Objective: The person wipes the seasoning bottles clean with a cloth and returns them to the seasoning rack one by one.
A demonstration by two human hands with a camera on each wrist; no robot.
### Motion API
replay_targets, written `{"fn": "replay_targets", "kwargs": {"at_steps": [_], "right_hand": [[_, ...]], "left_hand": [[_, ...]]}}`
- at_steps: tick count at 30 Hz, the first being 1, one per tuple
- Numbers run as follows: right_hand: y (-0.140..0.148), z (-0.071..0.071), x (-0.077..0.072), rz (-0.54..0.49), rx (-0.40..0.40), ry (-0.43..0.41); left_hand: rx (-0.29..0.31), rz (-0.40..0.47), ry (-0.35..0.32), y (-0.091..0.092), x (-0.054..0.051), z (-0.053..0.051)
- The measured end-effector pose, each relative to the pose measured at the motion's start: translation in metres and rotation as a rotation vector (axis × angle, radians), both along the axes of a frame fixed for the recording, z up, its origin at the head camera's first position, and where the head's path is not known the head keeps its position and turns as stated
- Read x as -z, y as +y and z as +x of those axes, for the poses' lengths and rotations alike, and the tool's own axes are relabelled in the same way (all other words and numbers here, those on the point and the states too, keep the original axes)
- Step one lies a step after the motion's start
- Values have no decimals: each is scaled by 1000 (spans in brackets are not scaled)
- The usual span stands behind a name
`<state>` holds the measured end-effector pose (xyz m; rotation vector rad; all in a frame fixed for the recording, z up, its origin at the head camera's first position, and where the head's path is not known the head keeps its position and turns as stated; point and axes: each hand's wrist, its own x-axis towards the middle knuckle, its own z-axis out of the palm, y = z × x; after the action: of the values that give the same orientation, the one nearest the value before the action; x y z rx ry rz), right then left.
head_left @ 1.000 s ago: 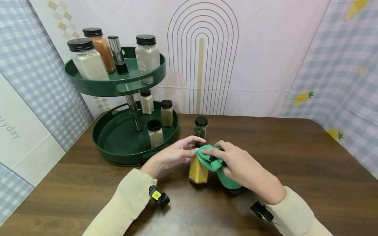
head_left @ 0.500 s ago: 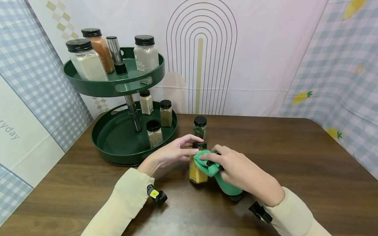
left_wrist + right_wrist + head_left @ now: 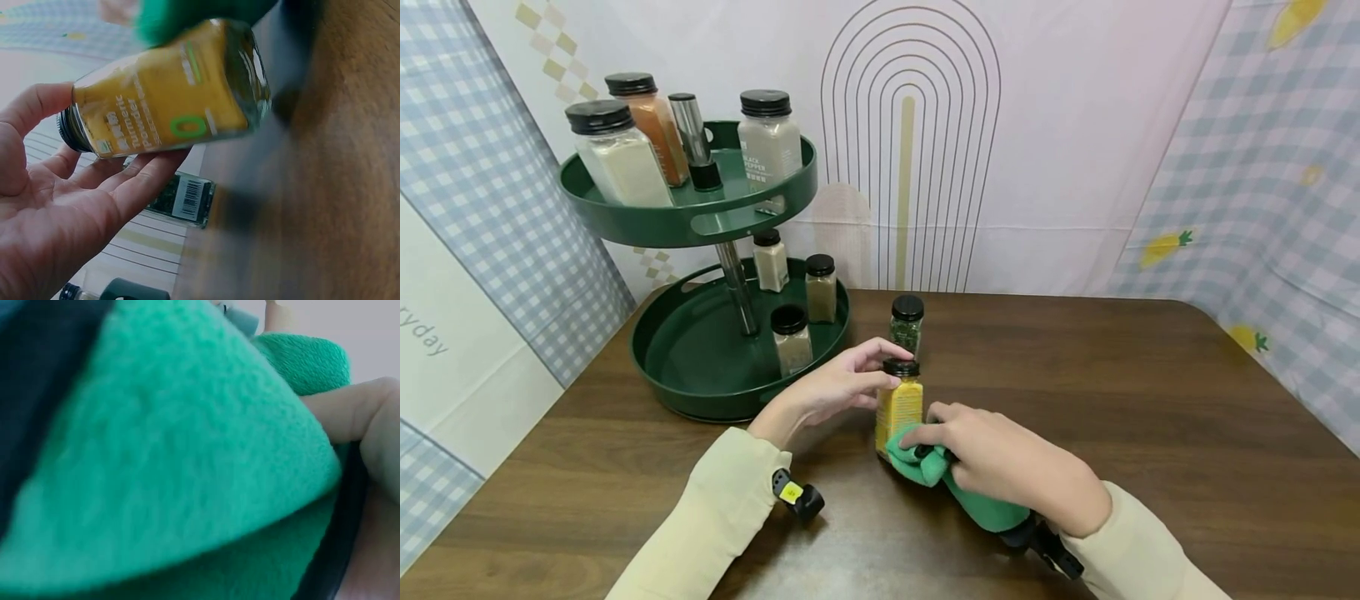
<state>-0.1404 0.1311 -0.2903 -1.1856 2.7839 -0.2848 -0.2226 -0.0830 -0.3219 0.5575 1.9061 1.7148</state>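
A jar of turmeric powder (image 3: pixel 901 404) with a black lid stands on the wooden table, yellow through its glass. My left hand (image 3: pixel 835 385) holds it near the top, thumb and fingers around the neck just below the lid; the left wrist view shows the label of the jar (image 3: pixel 156 100) facing the palm. In my right hand (image 3: pixel 1000 450) is a bunched green cloth (image 3: pixel 925 467) with dark edging, pressed against the lower part of the jar. The cloth (image 3: pixel 169 450) fills most of the right wrist view, with my fingers gripping its folds.
Behind the turmeric stands a jar of green herbs (image 3: pixel 907 325). To the left is a dark green two-tier rack (image 3: pixel 722 400); its lower tray has small jars (image 3: pixel 792 342), its upper tray larger jars (image 3: pixel 771 150) and a silver cylinder (image 3: pixel 694 137). Patterned curtains hang behind.
My right hand and the cloth have slid down the jar from near its lid to its lower part, uncovering its upper yellow side. My left hand has barely shifted.
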Motion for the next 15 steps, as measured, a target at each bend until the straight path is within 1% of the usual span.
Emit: {"fn": "replay_targets", "kwargs": {"at_steps": [2, 6, 8, 11, 13, 15], "right_hand": [[-3, 0, 4, 37, -5, -40], [-5, 0, 9, 76, -24, -61], [-3, 0, 7, 70, -27, -69], [1, 1, 0, 45, -28, -73], [6, 0, -5, 14, -27, -37], [10, -1, -10, -17, -19, 40]], "left_hand": [[4, 8, 9, -1, -1, 0], [15, 3, 34, -1, -2, 1], [15, -5, 38, 0, -3, 1], [7, -11, 30, 0, -4, 2], [4, -9, 21, 0, -4, 2], [2, -3, 13, 0, -4, 3]]}}
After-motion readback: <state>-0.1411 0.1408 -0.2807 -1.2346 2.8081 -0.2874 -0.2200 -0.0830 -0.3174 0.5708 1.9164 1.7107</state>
